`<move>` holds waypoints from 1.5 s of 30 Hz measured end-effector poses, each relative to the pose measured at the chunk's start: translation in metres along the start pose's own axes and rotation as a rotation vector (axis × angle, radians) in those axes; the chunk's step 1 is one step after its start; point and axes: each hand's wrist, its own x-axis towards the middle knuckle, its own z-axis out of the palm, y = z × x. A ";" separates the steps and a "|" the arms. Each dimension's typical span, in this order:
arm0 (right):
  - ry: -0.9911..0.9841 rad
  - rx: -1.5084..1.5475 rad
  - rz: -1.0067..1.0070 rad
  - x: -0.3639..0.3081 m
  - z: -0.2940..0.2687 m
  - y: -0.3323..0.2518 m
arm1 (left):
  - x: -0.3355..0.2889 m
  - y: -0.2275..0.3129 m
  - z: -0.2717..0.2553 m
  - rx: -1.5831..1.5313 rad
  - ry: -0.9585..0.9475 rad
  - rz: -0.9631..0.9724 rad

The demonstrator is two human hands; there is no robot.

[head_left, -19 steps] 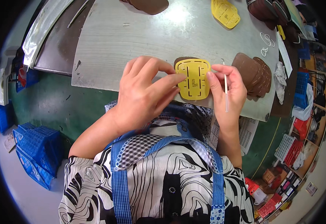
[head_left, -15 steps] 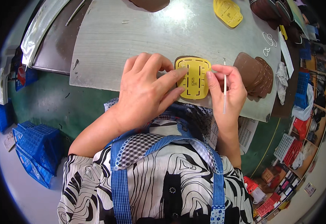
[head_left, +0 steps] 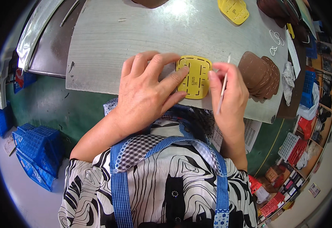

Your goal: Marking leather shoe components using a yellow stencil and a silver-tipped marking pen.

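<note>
Left hand pins yellow slotted template, fingers spread; right hand pinches slim white pen-like tool; some stacked brown panels already dash-marked, progress under template hidden.

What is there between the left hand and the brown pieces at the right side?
First the yellow sheet, which the left hand touches, then the right hand holding a thin stick, as the head view shows.

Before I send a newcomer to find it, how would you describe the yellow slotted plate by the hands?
On the grey tabletop, go to the edge nearest the person. There a rounded yellow plate with dark slots lies between the left hand and the right hand. Unlike the yellow pieces farther across, this one is being touched.
</note>
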 end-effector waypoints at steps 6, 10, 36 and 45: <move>-0.069 0.622 0.240 0.019 -0.018 -0.012 | 0.000 0.000 0.001 0.028 -0.034 -0.009; -0.249 0.455 -0.064 0.030 0.008 -0.008 | 0.001 -0.002 0.003 0.031 -0.014 0.021; 0.005 0.329 -0.040 0.011 0.012 -0.016 | 0.003 0.000 0.004 0.042 0.005 -0.023; -0.031 0.163 -0.133 0.010 0.016 -0.024 | 0.002 -0.001 0.005 0.048 0.024 -0.004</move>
